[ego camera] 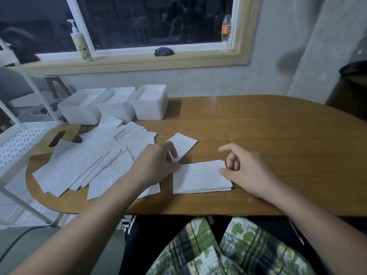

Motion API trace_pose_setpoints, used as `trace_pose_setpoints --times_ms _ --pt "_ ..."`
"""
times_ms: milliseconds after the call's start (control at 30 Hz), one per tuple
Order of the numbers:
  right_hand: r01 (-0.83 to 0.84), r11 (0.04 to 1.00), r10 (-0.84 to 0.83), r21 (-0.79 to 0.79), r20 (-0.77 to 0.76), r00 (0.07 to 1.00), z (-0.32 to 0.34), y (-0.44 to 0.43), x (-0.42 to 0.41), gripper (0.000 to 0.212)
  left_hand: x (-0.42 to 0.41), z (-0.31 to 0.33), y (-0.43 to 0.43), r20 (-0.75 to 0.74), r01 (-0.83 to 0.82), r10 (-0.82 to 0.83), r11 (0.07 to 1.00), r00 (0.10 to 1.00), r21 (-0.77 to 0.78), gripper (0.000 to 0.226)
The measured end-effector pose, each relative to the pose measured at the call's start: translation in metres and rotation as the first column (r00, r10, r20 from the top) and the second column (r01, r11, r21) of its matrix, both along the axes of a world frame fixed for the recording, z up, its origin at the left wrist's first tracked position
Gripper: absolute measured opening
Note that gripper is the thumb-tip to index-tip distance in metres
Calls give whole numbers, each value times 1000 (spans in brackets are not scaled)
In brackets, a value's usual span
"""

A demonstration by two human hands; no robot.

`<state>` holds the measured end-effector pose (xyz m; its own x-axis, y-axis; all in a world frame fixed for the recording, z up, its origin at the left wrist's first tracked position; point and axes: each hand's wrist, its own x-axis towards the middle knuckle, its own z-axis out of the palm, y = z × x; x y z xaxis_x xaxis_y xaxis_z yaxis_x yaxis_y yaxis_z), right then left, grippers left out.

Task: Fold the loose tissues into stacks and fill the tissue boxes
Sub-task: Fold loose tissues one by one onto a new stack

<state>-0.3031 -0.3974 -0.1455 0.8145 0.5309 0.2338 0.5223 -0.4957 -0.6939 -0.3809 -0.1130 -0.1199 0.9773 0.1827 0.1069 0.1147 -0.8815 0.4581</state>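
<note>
A folded white tissue stack (200, 178) lies near the table's front edge between my hands. My left hand (156, 163) pinches its left edge with curled fingers. My right hand (244, 169) sits at its right edge, thumb touching the tissue's corner and fingers loosely curled above it. A single folded tissue (181, 144) lies just behind. A spread of several loose tissues (93, 161) covers the table's left part. Three white tissue boxes (117, 105) stand in a row at the back left, each with tissues inside.
A wooden box lid with a slot (57, 138) lies partly under the loose tissues. The wooden table (268, 139) extends to the right. A white perforated rack (17, 143) stands at the left. A pump bottle (81, 43) and a drink bottle (226, 33) stand on the windowsill.
</note>
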Motion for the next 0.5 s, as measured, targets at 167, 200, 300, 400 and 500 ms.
trace_pose_setpoints --times_ms 167,200,300,400,500 --pt "25 999 -23 -20 103 994 4 0 2 40 16 1 11 82 -30 19 991 996 130 14" --pt "19 1000 -17 -14 114 993 4 0 2 38 19 2 11 91 -21 8 989 996 144 14" --pt "-10 1000 10 -2 130 991 7 3 3 33 27 1 6 82 0 -13 987 997 160 17" --pt "-43 999 43 0 139 989 10 7 3 29 34 -2 0 38 5 -13 981 999 195 21" --pt "-61 998 60 4 148 987 13 11 2 26 43 -2 -2 0 -1 1 964 1000 264 19"
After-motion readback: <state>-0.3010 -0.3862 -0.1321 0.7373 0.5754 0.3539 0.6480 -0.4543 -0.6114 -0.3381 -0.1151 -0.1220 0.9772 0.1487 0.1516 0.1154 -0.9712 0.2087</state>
